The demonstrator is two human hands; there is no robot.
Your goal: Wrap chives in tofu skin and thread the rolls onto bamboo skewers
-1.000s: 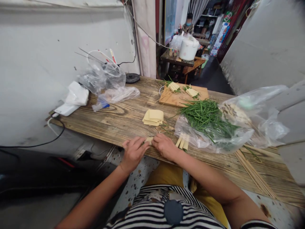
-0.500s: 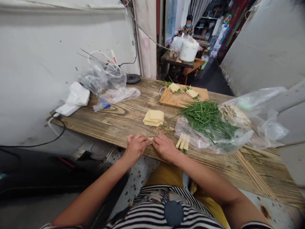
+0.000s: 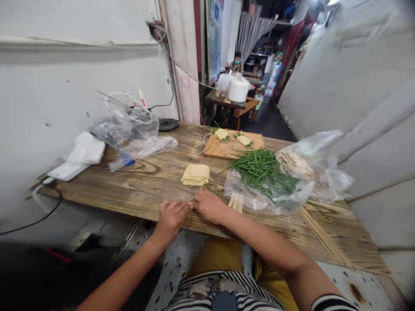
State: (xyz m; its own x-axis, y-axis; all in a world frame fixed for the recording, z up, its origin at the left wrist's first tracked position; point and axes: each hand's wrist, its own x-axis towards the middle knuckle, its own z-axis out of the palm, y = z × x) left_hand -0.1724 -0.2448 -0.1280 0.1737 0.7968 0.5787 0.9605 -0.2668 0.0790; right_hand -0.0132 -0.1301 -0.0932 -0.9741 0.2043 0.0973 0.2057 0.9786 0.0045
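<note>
The left hand (image 3: 171, 217) and right hand (image 3: 209, 207) meet at the near edge of the wooden table (image 3: 129, 190), fingers bent and pinching a small pale piece (image 3: 191, 206) between them; most of it is hidden by the fingers. Just beyond lies a stack of yellowish sheets (image 3: 195, 175). Pale rolls (image 3: 236, 201) lie side by side next to the right wrist, touching or close to a clear plastic bag (image 3: 232, 185) that carries a heap of long green stalks (image 3: 257, 168). Behind the heap, a cutting board (image 3: 212, 150) bears two rolled bundles (image 3: 222, 134) with greens sticking out. Thin sticks (image 3: 324, 237) lie at the right.
</note>
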